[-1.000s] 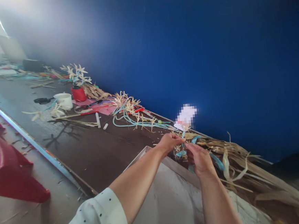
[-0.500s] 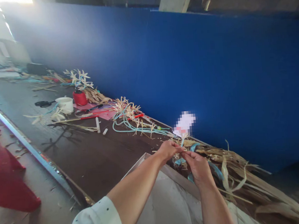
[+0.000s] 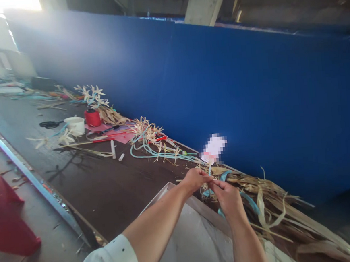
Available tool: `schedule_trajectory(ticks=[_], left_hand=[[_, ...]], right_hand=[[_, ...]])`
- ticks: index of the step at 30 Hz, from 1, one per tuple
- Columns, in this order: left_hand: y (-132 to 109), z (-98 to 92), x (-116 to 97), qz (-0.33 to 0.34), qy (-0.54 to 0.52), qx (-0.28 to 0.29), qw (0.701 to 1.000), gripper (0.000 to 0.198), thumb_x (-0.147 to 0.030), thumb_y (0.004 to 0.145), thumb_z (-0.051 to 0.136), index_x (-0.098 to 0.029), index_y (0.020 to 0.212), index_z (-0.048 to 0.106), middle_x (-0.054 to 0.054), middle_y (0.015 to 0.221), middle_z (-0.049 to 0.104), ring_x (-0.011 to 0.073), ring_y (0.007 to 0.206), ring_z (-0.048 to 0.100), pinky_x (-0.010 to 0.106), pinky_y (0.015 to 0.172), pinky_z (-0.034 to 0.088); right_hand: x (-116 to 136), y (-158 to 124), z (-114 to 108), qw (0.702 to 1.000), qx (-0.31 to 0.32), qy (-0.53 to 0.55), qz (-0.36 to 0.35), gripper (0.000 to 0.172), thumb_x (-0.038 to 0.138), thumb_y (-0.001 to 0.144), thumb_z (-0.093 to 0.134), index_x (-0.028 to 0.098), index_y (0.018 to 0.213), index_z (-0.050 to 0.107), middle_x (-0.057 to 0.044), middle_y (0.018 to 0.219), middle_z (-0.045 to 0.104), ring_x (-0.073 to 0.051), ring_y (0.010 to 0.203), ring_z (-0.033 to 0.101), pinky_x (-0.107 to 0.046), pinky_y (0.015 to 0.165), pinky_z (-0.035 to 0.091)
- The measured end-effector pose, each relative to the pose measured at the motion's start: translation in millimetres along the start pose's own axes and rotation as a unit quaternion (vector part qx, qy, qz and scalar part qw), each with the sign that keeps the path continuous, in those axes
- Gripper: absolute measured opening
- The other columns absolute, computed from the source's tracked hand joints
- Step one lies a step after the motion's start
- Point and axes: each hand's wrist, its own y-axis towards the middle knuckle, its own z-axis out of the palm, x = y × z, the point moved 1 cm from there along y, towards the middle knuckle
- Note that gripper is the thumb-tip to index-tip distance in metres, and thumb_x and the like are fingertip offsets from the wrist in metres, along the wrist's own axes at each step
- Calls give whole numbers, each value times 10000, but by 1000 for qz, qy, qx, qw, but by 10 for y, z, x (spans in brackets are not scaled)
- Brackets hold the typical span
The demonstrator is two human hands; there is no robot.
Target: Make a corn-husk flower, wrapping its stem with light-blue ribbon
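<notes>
blue partition [image 3: 220,87] | concrete pillar [image 3: 205,4] behind | red stool [image 3: 7,217], littered floor [image 3: 58,243] | light [image 3: 16,3] upper left

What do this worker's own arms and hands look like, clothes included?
Both the left hand and the right hand are ungloved, with bare forearms. The left arm has a loose, whitish sleeve with small dark dots. No right sleeve shows.

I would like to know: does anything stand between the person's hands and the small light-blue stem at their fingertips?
Nothing visible stands in the way: the left hand and right hand meet at their fingertips, where the light-blue stem rises. The dried husks lie beside the right hand, not between.
</notes>
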Motion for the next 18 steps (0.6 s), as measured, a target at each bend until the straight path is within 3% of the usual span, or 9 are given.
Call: schedule_trajectory(ticks=[10,18], left_hand=[[-8,14,5,3,-14,4,1000,282,-385,569,700,-131,627,591,-43,505,477,78,517,400,213,518,306],[13,29,33,16,-85,18,996,391,-468,493,731,-130,626,587,-48,501,467,63,497,367,208,508,280]], right_hand=[[113,-53,-12,999,-5,-29,12,420,480,673,585,127,856,723,-4,578,624,-177,599,554,-242,544,376],[36,-27,5,994,-21,105,38,389,415,615,629,107,836,714,-4,558,608,-152,552,527,-235,526,392]])
